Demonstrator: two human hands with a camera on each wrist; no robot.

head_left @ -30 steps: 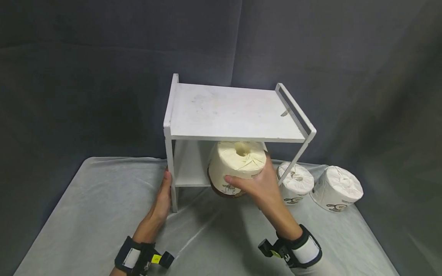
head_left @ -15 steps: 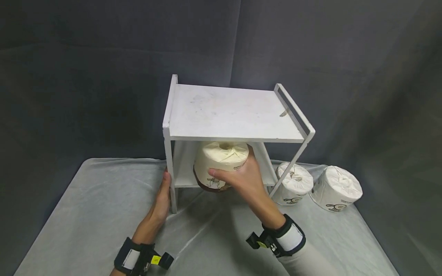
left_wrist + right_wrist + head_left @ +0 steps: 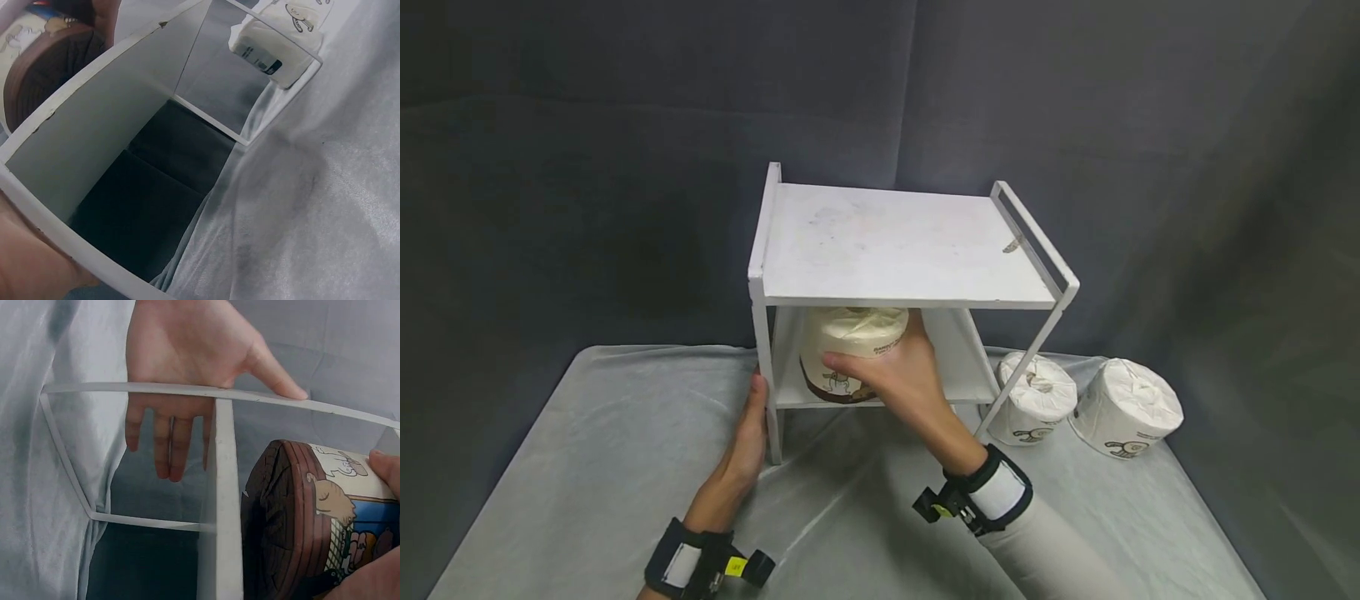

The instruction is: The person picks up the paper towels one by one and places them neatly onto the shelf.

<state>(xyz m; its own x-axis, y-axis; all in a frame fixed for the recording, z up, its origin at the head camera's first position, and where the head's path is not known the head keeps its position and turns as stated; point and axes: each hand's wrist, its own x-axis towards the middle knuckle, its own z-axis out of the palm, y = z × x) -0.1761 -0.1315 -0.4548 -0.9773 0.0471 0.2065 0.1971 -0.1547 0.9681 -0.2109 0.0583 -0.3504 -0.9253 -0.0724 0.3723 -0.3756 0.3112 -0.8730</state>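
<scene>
A paper-wrapped toilet roll [image 3: 853, 337] with a brown printed base is inside the upper opening of a white two-tier shelf [image 3: 910, 246]. My right hand [image 3: 898, 367] grips it, thumb across the front and fingers round the far right side. The roll's brown base [image 3: 275, 512] hangs just above the lower board [image 3: 225, 506], tilted in the right wrist view. My left hand [image 3: 741, 454] rests against the shelf's left side frame. Its thumb lies along the front post and its straight fingers [image 3: 164, 444] reach along the side, as the right wrist view shows.
Two more wrapped toilet rolls, one nearer [image 3: 1036, 400] and one farther right [image 3: 1127, 408], stand on the grey cloth-covered table [image 3: 602, 467] beside the shelf's right leg. Dark curtain [image 3: 625, 208] hangs behind. The shelf's top board has raised side rails [image 3: 1037, 233].
My right hand has carried the toilet roll leftward and deeper under the top board, toward the shelf's left side. The left hand stays on the left frame.
</scene>
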